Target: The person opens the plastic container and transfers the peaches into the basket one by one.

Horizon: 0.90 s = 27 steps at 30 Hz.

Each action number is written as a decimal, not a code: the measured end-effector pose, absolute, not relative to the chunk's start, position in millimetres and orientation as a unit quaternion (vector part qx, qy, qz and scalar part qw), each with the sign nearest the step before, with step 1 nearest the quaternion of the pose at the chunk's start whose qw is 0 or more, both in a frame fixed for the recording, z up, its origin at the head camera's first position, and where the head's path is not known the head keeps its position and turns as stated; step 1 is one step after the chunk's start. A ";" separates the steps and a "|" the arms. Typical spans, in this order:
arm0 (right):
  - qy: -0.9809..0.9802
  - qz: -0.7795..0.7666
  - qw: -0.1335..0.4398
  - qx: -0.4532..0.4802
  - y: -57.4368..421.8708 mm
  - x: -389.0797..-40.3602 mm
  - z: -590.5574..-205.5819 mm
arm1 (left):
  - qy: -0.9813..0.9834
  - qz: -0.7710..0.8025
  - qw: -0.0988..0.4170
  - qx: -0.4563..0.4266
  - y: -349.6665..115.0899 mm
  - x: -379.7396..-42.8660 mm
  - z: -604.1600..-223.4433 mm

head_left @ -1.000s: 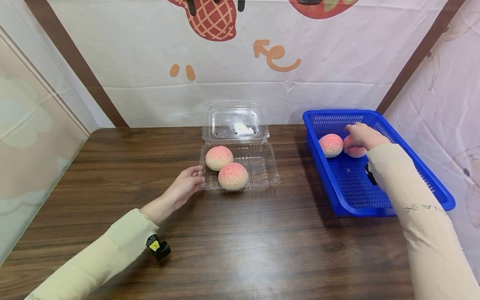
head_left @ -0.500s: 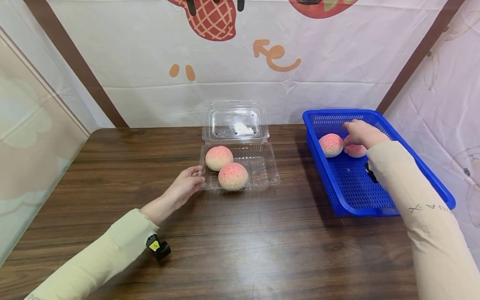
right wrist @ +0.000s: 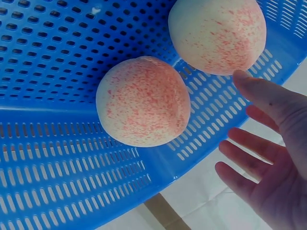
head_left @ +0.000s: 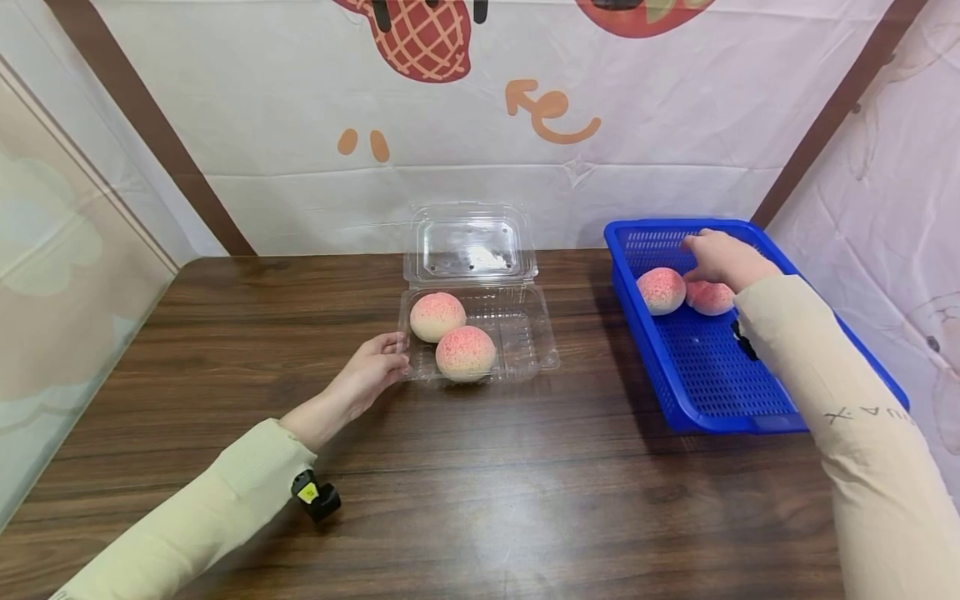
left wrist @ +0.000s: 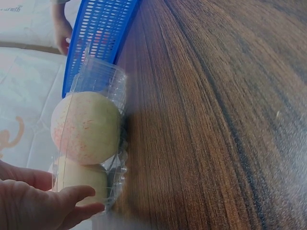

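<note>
A clear plastic clamshell box (head_left: pixel 525 333) stands with its lid (head_left: pixel 472 246) raised. Two round peaches, cream with pink speckles, lie in its left half: a rear peach (head_left: pixel 438 317) and a front peach (head_left: pixel 466 353). My left hand (head_left: pixel 369 371) grips the box's left wall between thumb and fingers. Over the blue basket (head_left: pixel 697 375), my right hand (head_left: pixel 723 258) holds nothing, its fingers spread and loosely bent. Below lie a left peach (head_left: pixel 662 291) and a right peach (head_left: pixel 711 298), partly covered by the hand. The thumb tip (right wrist: pixel 241 75) appears against one peach's edge in the right wrist view.
The brown wooden table (head_left: pixel 480 500) carries both box and basket. A printed white cloth (head_left: pixel 300 100) hangs right behind the table's back edge. Slotted walls and a raised rim (head_left: pixel 660 371) enclose the basket.
My right hand has risen slightly off the right peach, uncovering more of it. The left hand, the box and its peaches stay as they were.
</note>
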State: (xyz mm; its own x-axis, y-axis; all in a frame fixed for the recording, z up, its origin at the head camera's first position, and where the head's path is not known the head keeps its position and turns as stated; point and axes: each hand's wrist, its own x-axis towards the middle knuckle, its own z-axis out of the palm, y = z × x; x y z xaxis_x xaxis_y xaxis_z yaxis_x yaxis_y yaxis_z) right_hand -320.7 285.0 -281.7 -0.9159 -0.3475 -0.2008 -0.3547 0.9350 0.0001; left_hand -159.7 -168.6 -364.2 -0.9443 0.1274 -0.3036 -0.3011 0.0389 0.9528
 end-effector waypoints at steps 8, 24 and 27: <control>0.974 0.051 0.044 -0.215 277.0 -319.9 -277.6 | 0.704 0.689 0.159 -0.063 -169.9 -158.9 -364.2; 0.961 0.077 -0.016 -0.263 274.7 -320.0 -279.4 | 0.705 0.688 0.160 -0.061 -170.1 -158.4 -364.1; 0.955 0.081 -0.039 -0.281 274.2 -320.2 -279.6 | 0.705 0.688 0.160 -0.062 -169.9 -158.4 -364.0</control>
